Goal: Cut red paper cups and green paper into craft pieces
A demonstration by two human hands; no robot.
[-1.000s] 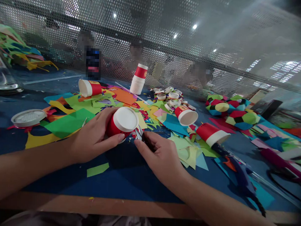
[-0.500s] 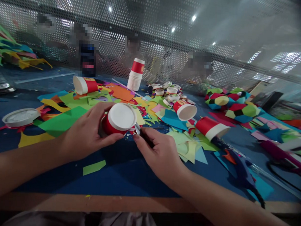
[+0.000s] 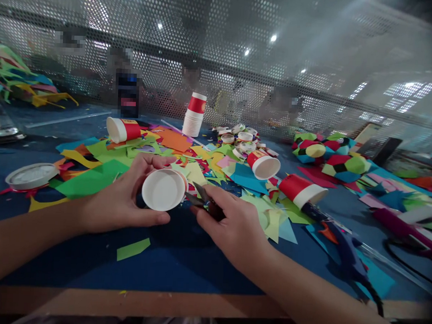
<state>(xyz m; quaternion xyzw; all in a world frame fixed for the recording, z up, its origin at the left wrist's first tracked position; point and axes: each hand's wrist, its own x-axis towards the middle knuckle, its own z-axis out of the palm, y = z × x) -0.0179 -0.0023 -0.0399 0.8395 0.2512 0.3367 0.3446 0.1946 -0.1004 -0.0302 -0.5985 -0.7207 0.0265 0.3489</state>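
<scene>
My left hand (image 3: 120, 199) is closed around a red and white paper cup (image 3: 163, 190); its white round end faces me, and most of the red side is hidden. Fingers wrap over the top and the thumb lies below. In my right hand (image 3: 231, 219) is a pair of scissors (image 3: 210, 206), dark-handled, with the blades parted. The blade tips point left at the cup's right edge; whether they touch it I cannot tell. Colourful paper scraps (image 3: 174, 138) spread behind both hands, and a light green scrap (image 3: 133, 249) lies in front.
Tipped paper cups lie at left (image 3: 123, 130) and right (image 3: 263, 164). A cup stack (image 3: 194, 115) stands farther back beside cut cup bottoms (image 3: 245, 136). On the right are a blue glue gun (image 3: 346, 244) and a purple glue gun (image 3: 405, 230). A perforated metal screen (image 3: 163, 51) rises behind.
My left hand has tipped the cup and moved it slightly down and left, so its round end faces me more. The scissors blades now show parted. The camera view has shifted a little.
</scene>
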